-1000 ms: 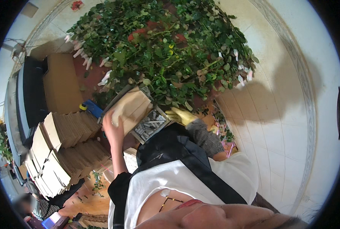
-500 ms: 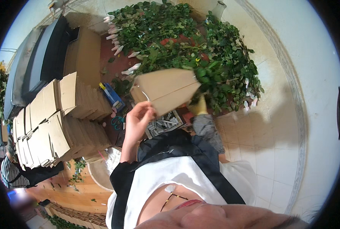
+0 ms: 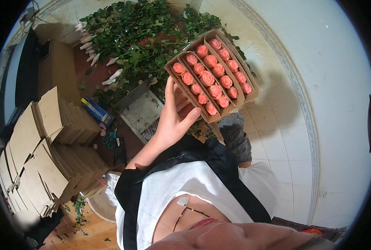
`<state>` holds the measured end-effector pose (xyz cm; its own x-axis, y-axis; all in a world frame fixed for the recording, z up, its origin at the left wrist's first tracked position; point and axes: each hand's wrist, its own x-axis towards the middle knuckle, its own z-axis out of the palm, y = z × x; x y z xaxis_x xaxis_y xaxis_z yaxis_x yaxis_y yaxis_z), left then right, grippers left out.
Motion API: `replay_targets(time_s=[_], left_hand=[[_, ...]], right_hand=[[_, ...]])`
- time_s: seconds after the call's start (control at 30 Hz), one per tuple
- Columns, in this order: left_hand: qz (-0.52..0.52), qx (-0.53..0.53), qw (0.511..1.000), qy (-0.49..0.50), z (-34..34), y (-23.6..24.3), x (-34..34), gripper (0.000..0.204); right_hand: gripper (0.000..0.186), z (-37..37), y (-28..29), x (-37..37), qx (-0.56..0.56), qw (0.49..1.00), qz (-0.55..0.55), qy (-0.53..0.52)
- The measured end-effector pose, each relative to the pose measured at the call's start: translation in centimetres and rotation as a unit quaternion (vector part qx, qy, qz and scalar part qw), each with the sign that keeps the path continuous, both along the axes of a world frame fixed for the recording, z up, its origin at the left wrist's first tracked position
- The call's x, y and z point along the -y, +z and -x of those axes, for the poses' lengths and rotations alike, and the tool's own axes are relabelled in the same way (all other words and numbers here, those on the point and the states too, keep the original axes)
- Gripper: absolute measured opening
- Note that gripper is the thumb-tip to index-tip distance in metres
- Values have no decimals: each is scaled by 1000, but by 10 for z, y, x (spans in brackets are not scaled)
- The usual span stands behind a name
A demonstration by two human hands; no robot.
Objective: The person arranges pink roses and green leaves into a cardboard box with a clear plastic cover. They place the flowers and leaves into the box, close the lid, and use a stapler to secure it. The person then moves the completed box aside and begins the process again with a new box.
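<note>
- Cardboard-wrapped rose bundle (image 3: 207, 78): right of the tray (image 3: 139, 107).
- Left hand (image 3: 170, 121): beside the tray, against the bundle, thumb and fingers apart; whether clamped, I cannot tell.
- Right hand: hidden; I cannot tell its grip.
- Leafy stems (image 3: 139, 50): beyond the tray.
- Cardboard stack (image 3: 50, 146): left of it.

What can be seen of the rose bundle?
The rose bundle shows coral-pink blooms in four tight rows, with brown corrugated cardboard between rows and around the outside. It is held up, tilted, blooms toward the camera, leafy greenery beyond it. The left hand spreads against its lower-left side; the grey right sleeve leads up to it, the right hand hidden. Its stems cannot be seen.
</note>
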<state>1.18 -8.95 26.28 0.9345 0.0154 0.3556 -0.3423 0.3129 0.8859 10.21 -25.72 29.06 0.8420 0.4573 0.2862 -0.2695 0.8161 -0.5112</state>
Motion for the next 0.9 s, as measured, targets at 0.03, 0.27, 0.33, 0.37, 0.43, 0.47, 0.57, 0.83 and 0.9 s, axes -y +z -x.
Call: replay_targets(time_s=[0.03, 0.27, 0.33, 0.37, 0.43, 0.47, 0.57, 0.83, 0.9], left_hand=[[0, 10, 1000, -1, 1, -3, -1, 95], [89, 16, 996, 3, 19, -12, -9, 87], [67, 27, 997, 25, 25, -23, -18, 87], [47, 1, 998, 43, 28, -27, -16, 88], [23, -24, 998, 62, 31, -52, -7, 84], [-6, -95, 989, 114, 38, -71, -6, 79], [-121, -145, 938, 291, 71, -104, 12, 48], [54, -298, 648, 699, 189, -188, 194, 28], [88, -295, 620, 721, 211, -180, 264, 26]], right_hand=[[64, 2, 0, 1, 3, 1000, 4, -2], [59, -4, 4, -6, 23, 998, 49, 12], [57, -13, 1, -21, 27, 997, 64, 40], [57, -13, 7, -24, 39, 994, 89, 42], [55, -11, 14, -24, 65, 987, 136, 50], [54, -18, 5, -35, 61, 984, 148, 78], [52, -21, -16, -41, 95, 965, 217, 114], [47, 8, -81, -54, 249, 853, 323, 326], [46, 41, -83, -51, 282, 819, 311, 389]])
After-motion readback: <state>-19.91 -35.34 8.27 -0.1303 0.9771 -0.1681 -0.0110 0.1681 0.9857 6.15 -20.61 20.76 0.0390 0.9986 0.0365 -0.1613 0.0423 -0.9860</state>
